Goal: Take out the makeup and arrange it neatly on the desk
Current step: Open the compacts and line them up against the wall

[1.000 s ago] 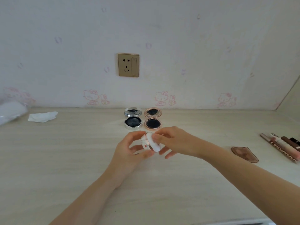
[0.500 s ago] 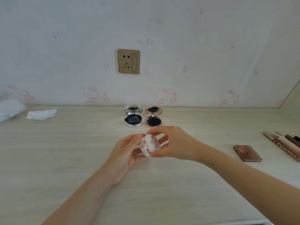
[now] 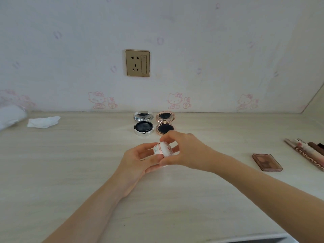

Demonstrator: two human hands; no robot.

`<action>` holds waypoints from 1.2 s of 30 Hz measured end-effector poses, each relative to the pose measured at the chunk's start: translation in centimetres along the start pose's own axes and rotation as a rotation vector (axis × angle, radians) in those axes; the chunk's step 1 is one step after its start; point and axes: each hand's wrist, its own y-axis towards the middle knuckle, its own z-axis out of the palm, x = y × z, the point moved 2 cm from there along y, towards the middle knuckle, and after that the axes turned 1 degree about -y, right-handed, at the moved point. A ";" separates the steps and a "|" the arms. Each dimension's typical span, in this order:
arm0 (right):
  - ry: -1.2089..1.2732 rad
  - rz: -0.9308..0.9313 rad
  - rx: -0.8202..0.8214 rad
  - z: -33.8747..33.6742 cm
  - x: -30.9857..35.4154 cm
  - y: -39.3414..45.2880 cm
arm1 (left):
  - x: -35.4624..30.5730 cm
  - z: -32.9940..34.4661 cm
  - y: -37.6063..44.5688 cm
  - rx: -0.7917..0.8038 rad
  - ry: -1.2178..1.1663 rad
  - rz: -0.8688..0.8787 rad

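Both hands are meeting above the middle of the pale wood-grain desk, sharing a small round white compact with pink print. The left hand is cradling it from below, thumb and fingers curled round it; the right hand is pinching its edges, a closed grip. The print is too small to read. To the right a brown eyeshadow palette is lying flat, and beyond it several tubes are running off the frame; lettering on one is cut off. Farther back, a silver compact and a rose-gold compact are standing open side by side. At far left a crumpled tissue is lying; a blurred white shape beside it is unclear.
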 end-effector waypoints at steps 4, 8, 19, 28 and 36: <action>-0.037 -0.003 -0.011 0.0 0.3 0.2 | -0.3 0.0 -0.1 0.016 0.021 0.012; -0.062 -0.017 0.014 -0.5 0.4 0.4 | -0.4 -0.1 -0.2 0.045 0.053 0.026; 0.050 -0.060 0.005 -1.4 0.2 -0.9 | -0.2 0.3 -0.2 0.073 0.038 0.048; 0.108 -0.012 -0.117 -0.6 -2.3 -0.4 | 0.1 0.2 0.0 -0.016 0.636 0.254; 0.000 0.024 -0.089 -0.2 -3.0 0.4 | 0.6 0.2 -0.2 -0.069 1.043 0.303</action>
